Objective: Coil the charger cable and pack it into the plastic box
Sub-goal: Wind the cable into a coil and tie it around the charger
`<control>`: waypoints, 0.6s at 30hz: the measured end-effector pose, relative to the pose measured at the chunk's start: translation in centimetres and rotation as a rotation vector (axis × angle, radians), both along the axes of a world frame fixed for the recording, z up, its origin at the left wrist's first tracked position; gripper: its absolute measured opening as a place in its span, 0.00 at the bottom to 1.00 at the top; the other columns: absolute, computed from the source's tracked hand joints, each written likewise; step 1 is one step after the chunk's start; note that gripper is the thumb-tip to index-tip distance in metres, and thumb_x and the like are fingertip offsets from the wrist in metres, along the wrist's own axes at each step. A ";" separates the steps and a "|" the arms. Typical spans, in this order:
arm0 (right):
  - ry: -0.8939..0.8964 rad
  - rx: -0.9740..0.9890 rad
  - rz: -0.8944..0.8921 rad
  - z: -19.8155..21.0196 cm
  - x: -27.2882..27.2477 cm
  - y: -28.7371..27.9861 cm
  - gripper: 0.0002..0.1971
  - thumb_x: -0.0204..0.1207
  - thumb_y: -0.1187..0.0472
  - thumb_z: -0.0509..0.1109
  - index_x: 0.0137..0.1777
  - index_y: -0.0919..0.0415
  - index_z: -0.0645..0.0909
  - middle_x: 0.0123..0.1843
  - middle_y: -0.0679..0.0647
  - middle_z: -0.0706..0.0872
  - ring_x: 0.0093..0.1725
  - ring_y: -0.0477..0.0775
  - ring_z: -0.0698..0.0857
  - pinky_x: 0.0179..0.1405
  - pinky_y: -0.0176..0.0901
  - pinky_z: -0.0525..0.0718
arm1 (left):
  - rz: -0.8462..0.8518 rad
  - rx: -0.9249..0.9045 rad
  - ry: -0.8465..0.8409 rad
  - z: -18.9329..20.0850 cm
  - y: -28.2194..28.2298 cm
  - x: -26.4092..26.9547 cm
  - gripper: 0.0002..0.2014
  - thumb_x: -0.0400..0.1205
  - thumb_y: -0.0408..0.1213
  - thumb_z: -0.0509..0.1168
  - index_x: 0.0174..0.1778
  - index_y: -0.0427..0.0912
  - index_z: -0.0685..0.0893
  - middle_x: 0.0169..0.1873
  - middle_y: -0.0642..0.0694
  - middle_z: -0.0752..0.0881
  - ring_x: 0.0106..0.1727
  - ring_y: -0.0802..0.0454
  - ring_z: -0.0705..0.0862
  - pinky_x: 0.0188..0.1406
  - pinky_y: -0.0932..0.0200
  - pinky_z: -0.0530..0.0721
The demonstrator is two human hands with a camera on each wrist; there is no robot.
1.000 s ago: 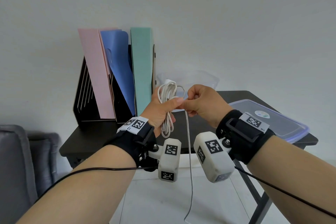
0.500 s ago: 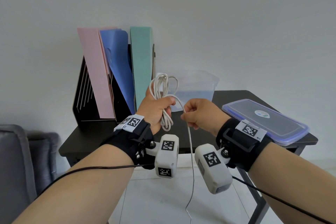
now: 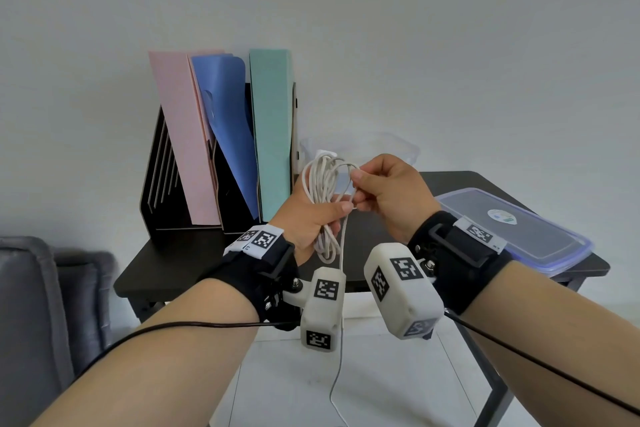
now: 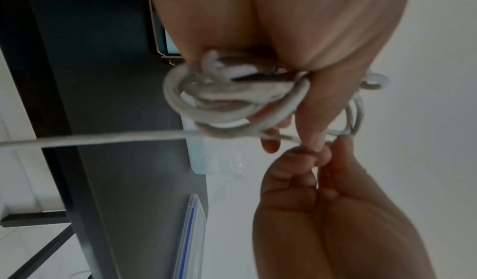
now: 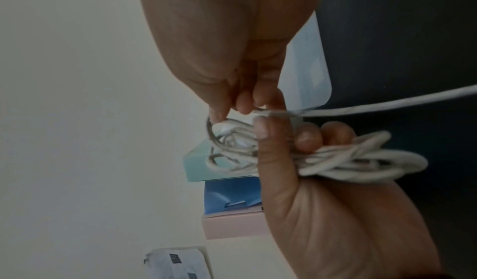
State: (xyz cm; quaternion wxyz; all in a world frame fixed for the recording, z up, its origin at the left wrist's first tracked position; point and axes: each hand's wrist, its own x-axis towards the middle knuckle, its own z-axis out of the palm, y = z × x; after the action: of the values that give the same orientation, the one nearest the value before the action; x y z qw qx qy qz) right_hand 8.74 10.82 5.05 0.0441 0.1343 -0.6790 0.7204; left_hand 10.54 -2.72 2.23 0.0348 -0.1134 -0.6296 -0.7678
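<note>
A white charger cable (image 3: 323,191) is gathered into several loops. My left hand (image 3: 320,215) grips the bundle (image 5: 348,162) at its middle, thumb pressed across the strands. My right hand (image 3: 367,184) pinches a strand at the top of the loops, right beside the left thumb. The loose tail (image 3: 341,305) hangs down between my wrists toward the floor; in the left wrist view the tail (image 4: 90,139) runs off to the side. The clear plastic box (image 3: 398,147) stands on the black table (image 3: 207,253) behind my hands, mostly hidden. Its blue-rimmed lid (image 3: 512,229) lies at the right.
A black file rack (image 3: 162,180) with pink (image 3: 180,135), blue (image 3: 228,128) and green folders (image 3: 272,132) stands at the table's back left. A grey seat (image 3: 38,305) is at the lower left. White floor tiles (image 3: 381,374) lie below the table's front edge.
My right hand has risen from below the left thumb to the top of the loops, laying another turn of cable onto the bundle. The hanging tail is shorter.
</note>
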 end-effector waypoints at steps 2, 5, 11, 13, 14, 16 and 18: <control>-0.025 -0.019 0.011 0.1 0.0 -0.1 0.10 0.77 0.67 0.69 0.35 0.61 0.75 0.26 0.57 0.80 0.24 0.50 0.79 0.22 0.35 0.80 | -0.042 -0.022 0.037 0.1 0.3 0.2 0.21 0.76 0.14 0.62 0.52 0.47 0.78 0.24 0.52 0.85 0.19 0.60 0.80 0.16 0.68 0.76; -0.047 -0.060 0.027 0.3 0.0 -0.2 0.11 0.77 0.68 0.69 0.34 0.61 0.74 0.28 0.58 0.80 0.24 0.49 0.79 0.20 0.34 0.79 | -0.045 -0.080 0.044 0.1 0.5 -0.1 0.22 0.72 0.16 0.67 0.55 0.44 0.79 0.35 0.48 0.84 0.33 0.57 0.85 0.24 0.66 0.80; 0.032 0.055 -0.015 0.6 0.2 -0.1 0.10 0.74 0.63 0.72 0.32 0.55 0.79 0.34 0.51 0.83 0.34 0.47 0.78 0.30 0.37 0.73 | 0.060 -0.108 0.023 0.3 0.6 -0.4 0.21 0.76 0.19 0.65 0.51 0.54 0.78 0.34 0.48 0.84 0.30 0.56 0.83 0.40 0.54 0.86; 0.022 0.076 -0.013 0.3 0.2 0.0 0.08 0.75 0.62 0.70 0.35 0.53 0.80 0.38 0.51 0.82 0.37 0.48 0.75 0.32 0.37 0.72 | 0.114 -0.049 -0.033 0.4 0.8 -0.5 0.18 0.77 0.21 0.64 0.53 0.51 0.78 0.25 0.49 0.79 0.21 0.58 0.79 0.42 0.46 0.85; -0.002 0.081 -0.004 0.0 0.1 0.0 0.07 0.75 0.63 0.69 0.37 0.53 0.81 0.40 0.52 0.82 0.38 0.48 0.75 0.32 0.38 0.71 | 0.145 -0.016 -0.054 0.5 0.9 -0.6 0.18 0.78 0.22 0.64 0.55 0.50 0.77 0.22 0.49 0.78 0.20 0.57 0.77 0.40 0.46 0.85; -0.071 0.090 0.046 -0.8 0.2 -0.1 0.06 0.68 0.64 0.69 0.41 0.53 0.81 0.42 0.52 0.83 0.39 0.49 0.76 0.31 0.40 0.71 | 0.202 0.035 -0.054 0.9 0.9 -0.9 0.14 0.77 0.23 0.64 0.52 0.46 0.76 0.18 0.48 0.74 0.19 0.55 0.74 0.31 0.52 0.83; -0.122 0.121 0.130 -1.7 0.4 -0.2 0.13 0.58 0.64 0.65 0.44 0.54 0.80 0.42 0.51 0.85 0.38 0.48 0.78 0.31 0.40 0.70 | 0.256 0.079 -0.024 1.5 0.9 -1.1 0.11 0.76 0.23 0.63 0.50 0.40 0.74 0.16 0.46 0.72 0.16 0.53 0.72 0.24 0.58 0.77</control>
State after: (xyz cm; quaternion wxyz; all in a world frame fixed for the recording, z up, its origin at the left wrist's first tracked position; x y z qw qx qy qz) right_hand 9.16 10.59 3.35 -0.0525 0.1365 -0.7125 0.6863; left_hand 9.41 -1.77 3.75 0.1296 -0.0215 -0.6085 -0.7826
